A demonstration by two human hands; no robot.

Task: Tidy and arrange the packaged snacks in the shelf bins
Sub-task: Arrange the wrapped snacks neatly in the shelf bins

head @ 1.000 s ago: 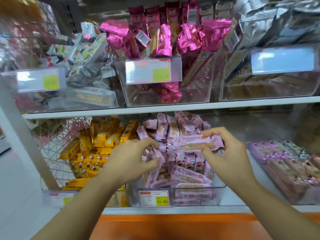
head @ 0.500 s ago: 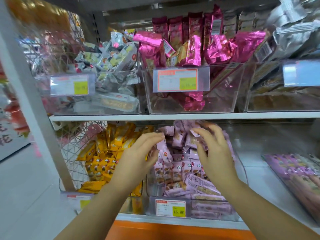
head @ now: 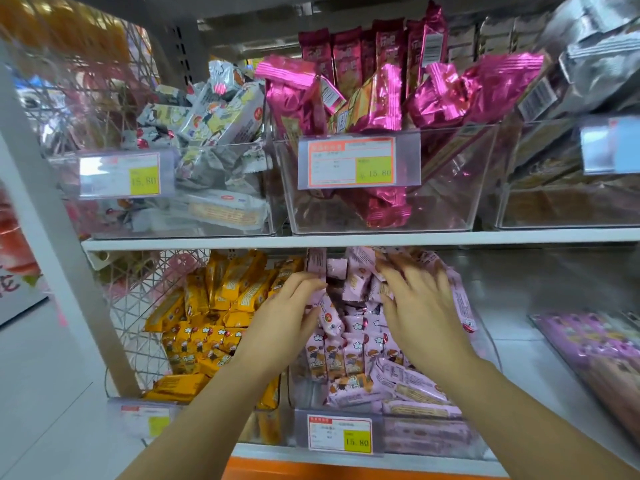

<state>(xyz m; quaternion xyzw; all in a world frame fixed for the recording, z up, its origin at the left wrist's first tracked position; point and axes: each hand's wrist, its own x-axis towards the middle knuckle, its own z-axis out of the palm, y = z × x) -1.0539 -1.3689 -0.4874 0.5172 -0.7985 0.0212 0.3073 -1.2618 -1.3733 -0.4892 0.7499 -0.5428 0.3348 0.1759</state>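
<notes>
Both hands in clear plastic bin [head: 388, 434], lower shelf. Left hand [head: 284, 320] and right hand [head: 422, 313], fingers spread flat, pressing glossy pale-pink snack packs [head: 349, 344], gripping none. Yellow packs [head: 214, 306] left; crinkly magenta foil packs [head: 374, 102] above. Forearms block bin front.

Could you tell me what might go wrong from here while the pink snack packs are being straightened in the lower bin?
1. The light pink packs are heaped above the clear bin; with the left hand and right hand pressing the pile, some could spill over the rim.
2. The yellow packs sit right beside the left hand, so the two kinds may get mixed.
3. The rear packs reach up near the upper shelf and could snag or crumple.
</notes>
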